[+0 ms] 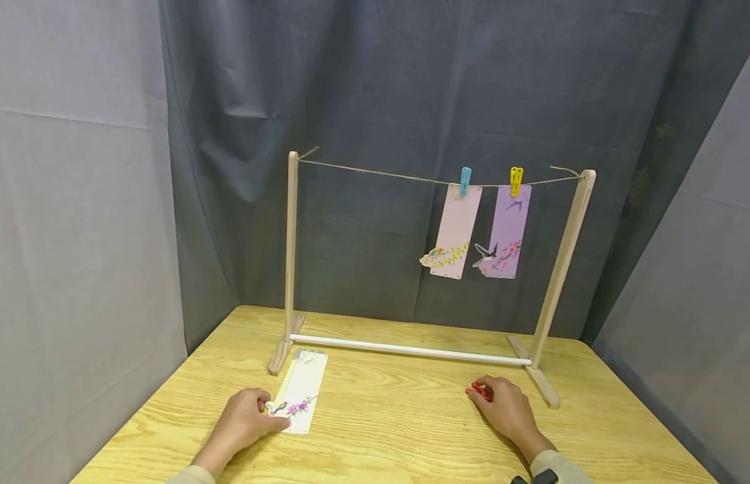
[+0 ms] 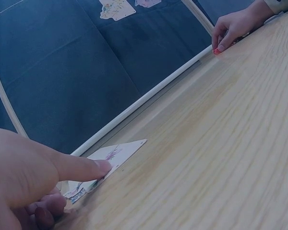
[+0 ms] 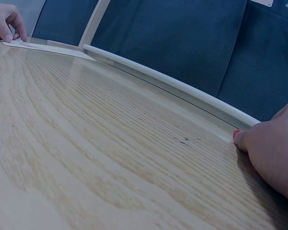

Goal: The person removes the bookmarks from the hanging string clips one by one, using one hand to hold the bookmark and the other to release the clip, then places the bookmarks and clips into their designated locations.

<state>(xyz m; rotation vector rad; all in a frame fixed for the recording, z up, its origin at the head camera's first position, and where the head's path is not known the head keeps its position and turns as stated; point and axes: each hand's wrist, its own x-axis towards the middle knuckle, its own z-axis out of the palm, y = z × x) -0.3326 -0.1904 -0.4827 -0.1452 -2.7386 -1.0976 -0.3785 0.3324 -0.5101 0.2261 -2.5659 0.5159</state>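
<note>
My left hand point(image 1: 244, 421) is at the near end of a white bookmark point(image 1: 306, 383) printed with a bird and pink blossoms. Its thumb lies on the card's face and its fingers are curled at the left edge, pinching the corner. A pale yellow edge shows beneath the white card. On the right, my right hand point(image 1: 506, 407) pinches a red clothespin point(image 1: 479, 391) low at the tabletop; the hand hides most of it in the right wrist view. A bit of yellow point(image 1: 490, 376) peeks out behind that hand, its kind unclear.
A wooden rack with a white bottom bar point(image 1: 405, 348) stands across the table's back. From its string point(image 1: 375, 171) hang a pink bookmark point(image 1: 456, 228) under a blue clothespin point(image 1: 465, 180) and a purple bookmark point(image 1: 505, 228) under a yellow clothespin point(image 1: 516, 181). Dark curtains hang behind.
</note>
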